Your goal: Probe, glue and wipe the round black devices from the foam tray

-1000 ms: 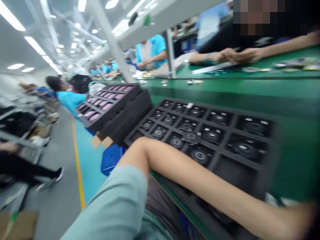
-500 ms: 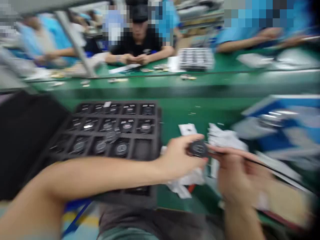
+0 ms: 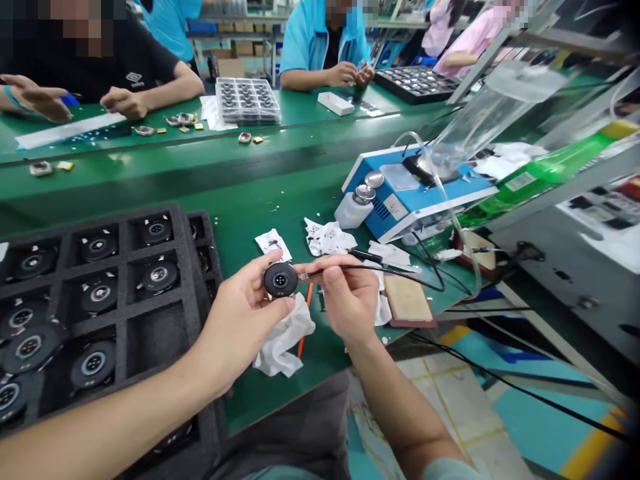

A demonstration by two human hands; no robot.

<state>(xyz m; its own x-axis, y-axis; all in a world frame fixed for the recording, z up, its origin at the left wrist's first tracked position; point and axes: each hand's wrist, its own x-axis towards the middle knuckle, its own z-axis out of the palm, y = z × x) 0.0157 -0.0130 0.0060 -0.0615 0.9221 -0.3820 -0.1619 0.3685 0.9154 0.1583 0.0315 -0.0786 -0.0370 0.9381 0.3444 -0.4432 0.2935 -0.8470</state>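
My left hand (image 3: 245,320) grips a round black watch body (image 3: 281,280) by its rim, fingers and thumb on opposite sides. Its back faces me, with small metal dots at the centre. From the right, my right hand (image 3: 353,300) pinches a thin black cable (image 3: 395,272) close to its end. That end lies beside the watch's right edge; whether it touches cannot be made out. Below my left hand is a crumpled white cloth (image 3: 283,340). Left of it, a black foam tray (image 3: 129,293) carries similar watch bodies in square compartments.
A blue box-shaped device (image 3: 385,200) stands at the right behind a pump bottle (image 3: 355,207). White wipes (image 3: 327,238), a tan pad (image 3: 409,300) and an orange stick (image 3: 301,340) lie on the green table. A green bottle (image 3: 555,163) leans right. Co-workers sit opposite.
My view has swung to the right and sharpened, bringing the blue device into sight. Both hands still hold the watch body and the cable close together.
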